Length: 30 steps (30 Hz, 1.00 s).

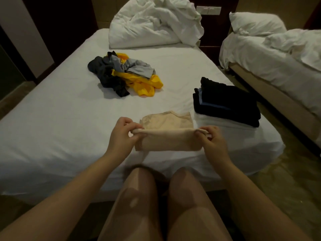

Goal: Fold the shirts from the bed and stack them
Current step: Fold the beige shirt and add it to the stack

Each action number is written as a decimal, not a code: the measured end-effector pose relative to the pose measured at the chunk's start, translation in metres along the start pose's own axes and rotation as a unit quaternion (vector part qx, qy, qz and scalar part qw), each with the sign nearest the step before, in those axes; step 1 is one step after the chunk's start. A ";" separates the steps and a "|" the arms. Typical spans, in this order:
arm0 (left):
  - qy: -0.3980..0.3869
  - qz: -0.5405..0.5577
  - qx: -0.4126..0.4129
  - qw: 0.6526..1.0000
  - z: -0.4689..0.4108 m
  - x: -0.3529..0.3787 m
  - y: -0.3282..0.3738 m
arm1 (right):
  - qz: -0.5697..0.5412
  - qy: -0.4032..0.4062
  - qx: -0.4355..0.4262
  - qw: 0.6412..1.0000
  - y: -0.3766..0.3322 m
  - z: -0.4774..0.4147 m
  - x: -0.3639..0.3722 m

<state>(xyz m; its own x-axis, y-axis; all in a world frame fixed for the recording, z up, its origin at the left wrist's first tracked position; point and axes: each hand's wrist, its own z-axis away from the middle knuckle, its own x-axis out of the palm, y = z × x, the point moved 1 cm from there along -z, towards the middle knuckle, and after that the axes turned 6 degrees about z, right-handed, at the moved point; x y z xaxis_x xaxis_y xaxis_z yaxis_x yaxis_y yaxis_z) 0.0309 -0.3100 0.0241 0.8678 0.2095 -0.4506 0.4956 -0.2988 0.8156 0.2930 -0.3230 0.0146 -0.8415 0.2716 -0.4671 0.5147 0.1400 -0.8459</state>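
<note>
A beige shirt lies partly folded near the front edge of the white bed. My left hand pinches its left folded corner and my right hand pinches its right corner, lifting the near half over the flat far half. To the right sits a stack of folded dark shirts, with a blue layer showing at its left edge. A heap of unfolded shirts, dark, grey and yellow, lies in the middle of the bed.
A crumpled white duvet fills the head of the bed. A second bed with white bedding stands to the right across a narrow floor gap. My knees are against the bed's front edge.
</note>
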 end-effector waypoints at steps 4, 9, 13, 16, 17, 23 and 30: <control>-0.014 0.101 -0.097 0.990 -0.053 0.017 -0.007 | -0.035 0.029 0.047 0.998 0.005 -0.053 0.022; 0.048 0.063 -0.150 0.986 -0.104 0.060 -0.045 | 0.003 0.084 0.073 0.994 0.030 -0.117 0.063; 0.022 0.019 -0.176 0.984 -0.127 0.082 -0.082 | 0.084 0.034 0.106 0.990 0.059 -0.143 0.086; 0.018 -0.014 -0.200 0.979 -0.133 0.086 -0.100 | 0.151 0.021 0.135 0.979 0.073 -0.147 0.094; 0.014 -0.019 -0.204 0.979 -0.133 0.087 -0.103 | 0.165 0.024 0.145 0.975 0.076 -0.148 0.096; -0.010 -0.052 -0.249 0.967 -0.134 0.083 -0.094 | 0.175 0.025 0.204 0.963 0.070 -0.144 0.094; -0.018 -0.050 -0.293 0.955 -0.079 0.075 -0.051 | 0.122 -0.031 0.222 0.967 0.055 -0.111 0.076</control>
<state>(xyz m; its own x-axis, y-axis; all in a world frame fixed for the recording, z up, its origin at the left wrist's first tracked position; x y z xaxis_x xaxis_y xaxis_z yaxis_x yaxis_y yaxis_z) 0.0675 -0.2053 -0.0222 0.8225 0.1751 -0.5412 0.4805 0.2953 0.8258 0.2752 -0.1892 -0.0392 -0.7190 0.1853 -0.6699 0.5898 -0.3472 -0.7291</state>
